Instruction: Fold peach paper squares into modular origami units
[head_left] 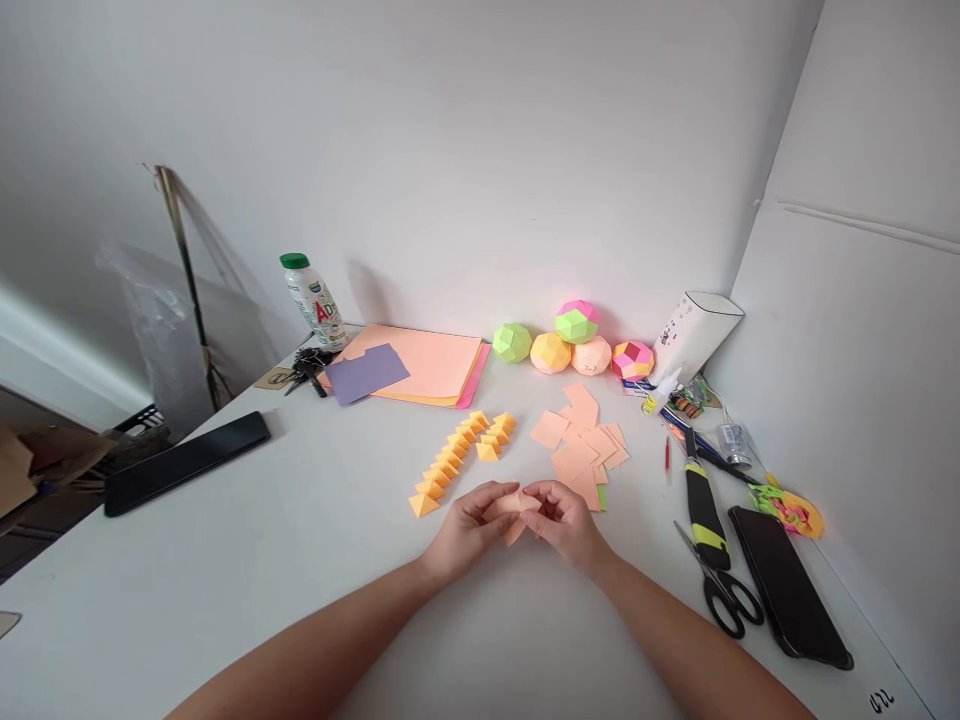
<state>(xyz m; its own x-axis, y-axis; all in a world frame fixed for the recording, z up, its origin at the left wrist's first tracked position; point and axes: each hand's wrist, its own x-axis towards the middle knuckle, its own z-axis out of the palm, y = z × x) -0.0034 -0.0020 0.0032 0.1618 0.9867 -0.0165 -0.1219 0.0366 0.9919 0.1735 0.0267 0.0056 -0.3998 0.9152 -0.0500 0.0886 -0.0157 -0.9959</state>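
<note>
Between my two hands is a small folded piece of peach paper (520, 503), pinched from both sides near the middle of the table. My left hand (471, 528) grips its left side with thumb and fingers. On the right side, my right hand (568, 522) is closed on it the same way, the thumb at the front. Fingers cover parts of the folds. Just beyond lie a long row of folded orange paper units (442, 472) and a shorter row (496, 437). A loose pile of peach paper pieces (577, 450) lies beyond my right hand.
Paper balls (550, 353) stand along the wall. Stacked coloured sheets (435, 365) and a bottle (313, 300) are at back left. A black slab-like object (187, 463) lies left. Right are scissors (720, 583), a cutter (705, 510), a phone (787, 585) and a glue bottle (661, 391).
</note>
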